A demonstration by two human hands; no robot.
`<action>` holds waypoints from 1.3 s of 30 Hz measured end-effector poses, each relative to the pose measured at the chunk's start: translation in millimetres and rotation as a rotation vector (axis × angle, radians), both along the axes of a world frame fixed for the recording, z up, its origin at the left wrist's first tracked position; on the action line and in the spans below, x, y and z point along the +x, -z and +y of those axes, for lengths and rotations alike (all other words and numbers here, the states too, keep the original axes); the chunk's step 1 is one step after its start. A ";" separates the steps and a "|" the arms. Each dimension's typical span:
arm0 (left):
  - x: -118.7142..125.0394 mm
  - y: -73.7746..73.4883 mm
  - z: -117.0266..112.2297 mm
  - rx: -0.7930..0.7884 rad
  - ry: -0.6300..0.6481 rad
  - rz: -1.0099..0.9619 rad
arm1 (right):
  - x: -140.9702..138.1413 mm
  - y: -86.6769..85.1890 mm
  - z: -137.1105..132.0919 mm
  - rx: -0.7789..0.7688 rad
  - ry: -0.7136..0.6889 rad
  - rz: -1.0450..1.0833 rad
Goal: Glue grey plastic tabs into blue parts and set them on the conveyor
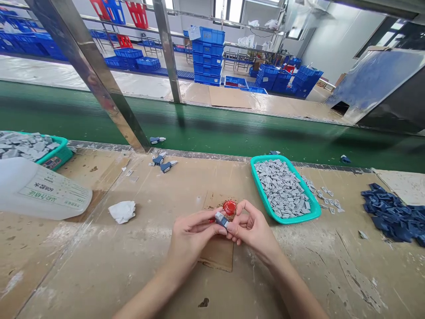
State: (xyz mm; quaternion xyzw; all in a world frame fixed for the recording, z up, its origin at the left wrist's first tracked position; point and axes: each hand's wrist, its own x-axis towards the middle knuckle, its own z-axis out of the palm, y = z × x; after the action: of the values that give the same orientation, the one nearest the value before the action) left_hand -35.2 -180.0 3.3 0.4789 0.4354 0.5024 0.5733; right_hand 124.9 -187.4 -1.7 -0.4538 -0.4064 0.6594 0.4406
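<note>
Jug of white plastic (pixel 40 190) on its side at far left, green-printed label uppermost, just beside a teal tray (pixel 63 153) heaped with grey chips. Crumpled white tissue (pixel 122 212) on the scuffed tan workbench (pixel 99 274). Several blue-and-grey pieces (pixel 162 166) scattered near the bench's back edge, in front of a green conveyor belt (pixel 232 119).

At centre, left hand (pixel 191 235) nearly closed in a pinch, thumb and curled fingers holding a small oblong part (pixel 221 219), blue and grey with a pale end. Right hand (pixel 252 228) curled in from the other side, fingertips pressed against the same part. Part held above a piece of cardboard (pixel 215 252), right beside a round red cap (pixel 229 207) ringed by brownish granules.

Farther right, second teal tray (pixel 295 220) packed with grey pieces, small loose grey bits (pixel 327 197) just beside it, then a heap of dark blue pieces (pixel 393 212). Stacked blue crates (pixel 207 55) well beyond the belt.
</note>
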 end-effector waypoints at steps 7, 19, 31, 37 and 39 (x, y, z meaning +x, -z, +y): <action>-5.3 -3.2 11.7 0.273 0.157 0.338 | 13.2 -15.1 2.7 0.122 0.084 -0.136; -11.0 2.7 204.6 0.746 -0.033 1.255 | 95.2 1.2 23.7 0.256 0.318 -1.348; -9.4 44.6 234.3 0.786 -0.232 1.247 | 90.1 3.5 26.6 0.186 0.451 -1.242; 3.2 31.9 230.7 0.808 -0.179 1.218 | 79.9 -0.4 19.2 0.393 0.624 -0.748; 17.3 27.1 235.3 0.810 -0.094 1.223 | 68.5 -5.0 16.4 0.400 0.562 -0.528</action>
State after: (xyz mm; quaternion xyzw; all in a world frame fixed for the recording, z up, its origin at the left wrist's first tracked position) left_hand -17.9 55.3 -23.8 0.8288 0.4776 0.2911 -0.0161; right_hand 193.4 -171.0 3.3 -0.6055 -0.4856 0.2835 0.5632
